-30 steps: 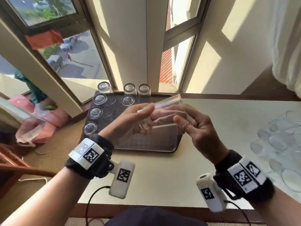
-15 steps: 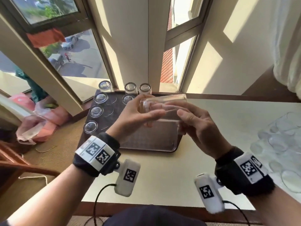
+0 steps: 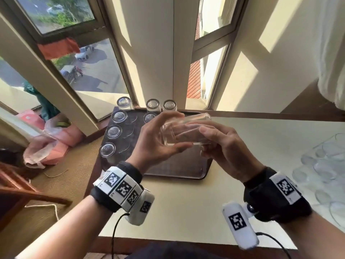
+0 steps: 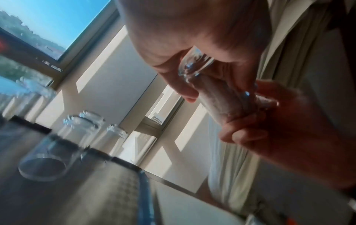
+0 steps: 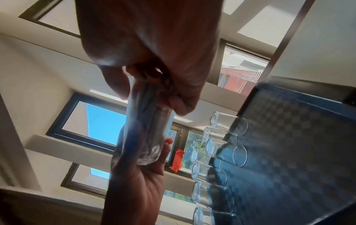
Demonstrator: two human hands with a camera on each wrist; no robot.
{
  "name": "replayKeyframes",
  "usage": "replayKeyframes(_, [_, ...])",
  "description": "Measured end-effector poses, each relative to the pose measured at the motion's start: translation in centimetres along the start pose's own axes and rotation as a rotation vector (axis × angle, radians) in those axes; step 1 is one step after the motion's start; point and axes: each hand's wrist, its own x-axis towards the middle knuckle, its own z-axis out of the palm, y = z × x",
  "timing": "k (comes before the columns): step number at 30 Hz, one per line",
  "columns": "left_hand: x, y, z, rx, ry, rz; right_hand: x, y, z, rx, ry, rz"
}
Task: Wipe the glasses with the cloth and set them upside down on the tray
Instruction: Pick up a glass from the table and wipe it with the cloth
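Above the tray [image 3: 196, 171], both hands, left hand [image 3: 158, 141] and right hand [image 3: 224, 148], are gripping one glass [image 3: 186, 129] sideways, while seven glasses [image 3: 113, 131] are sitting upturned there and more are waiting on the desk [image 3: 186, 206].

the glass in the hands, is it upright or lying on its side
On its side. The glass lies roughly level above the tray, its thick base in the left hand, its other end in the right hand.
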Motion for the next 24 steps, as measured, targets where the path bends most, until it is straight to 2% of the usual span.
replayKeyframes(1, [0.2,0.0,0.0,-0.113,-0.023,-0.093,0.0,-0.2,0.0,0.013,0.023,-0.029])
replayKeyframes(3, [0.7,0.5,0.2,-0.454,-0.056,-0.422,0.1,-0.2,0.0,-0.031,0.067,-0.177])
replayKeyframes(4, [0.9,0.7,0.3,-0.542,-0.068,-0.568,0.1,-0.1,0.0,-0.102,0.071,-0.258])
replayKeyframes(5, [1.1,0.7,0.3,-0.555,-0.072,-0.638,0.1,0.2,0.0,-0.168,0.061,-0.315])
replayKeyframes(7, [1.1,0.7,0.6,-0.458,-0.021,-0.567,0.2,0.7,0.2,-0.152,0.047,-0.301])
replayKeyframes(10, [0.5,0.7,1.2,-0.31,0.033,-0.298,-0.1,0.5,0.6,0.047,0.042,-0.116])
replayKeyframes(11, [0.3,0.6,1.4,-0.29,0.029,-0.264,-0.1,0.5,0.4,0.093,0.049,-0.088])
replayKeyframes(12, [0.4,0.7,1.7,-0.303,0.02,-0.282,-0.1,0.4,0.2,0.088,0.059,-0.111])
replayKeyframes(14, [1.2,1.3,1.4,-0.49,-0.012,-0.486,0.2,0.2,-0.2,-0.057,0.102,-0.264])
replayKeyframes(16, [2.1,1.7,1.0,-0.688,-0.072,-0.667,0.3,0.6,-0.5,-0.266,0.085,-0.435])
replayKeyframes(18, [2.5,1.8,1.1,-0.656,-0.029,-0.709,0.4,1.2,-0.5,-0.303,0.079,-0.447])
replayKeyframes(19, [2.4,1.6,1.2,-0.579,0.009,-0.682,0.4,1.3,-0.3,-0.237,0.089,-0.386])
replayKeyframes(21, [2.0,1.3,1.4,-0.375,0.046,-0.506,0.2,1.5,-0.1,-0.002,0.099,-0.194])
replayKeyframes(24, [1.5,0.3,1.1,-0.057,-0.022,-0.203,0.0,2.1,-0.3,0.389,0.055,0.153])
